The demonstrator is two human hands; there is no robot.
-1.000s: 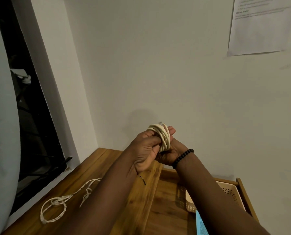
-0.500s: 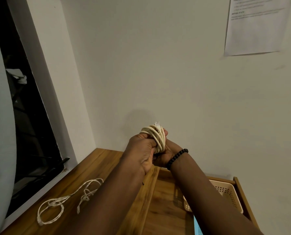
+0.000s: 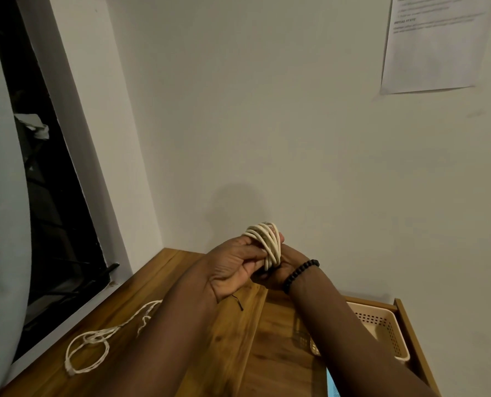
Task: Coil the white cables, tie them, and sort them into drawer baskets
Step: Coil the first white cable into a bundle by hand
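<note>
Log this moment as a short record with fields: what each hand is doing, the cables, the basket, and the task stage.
left hand: left hand grips the coiled cable, raised above the wooden top
right hand: right hand, partly hidden behind the coil, grips it too; beaded bracelet on the wrist
tie: thin black tie end hangs below the left hand; whether it is fastened cannot be told
loose cable: loose white cable lies uncoiled on the top, at left
basket: beige basket in the open drawer at right; its visible part holds no cable
stage: coil formed, not yet sorted
</note>
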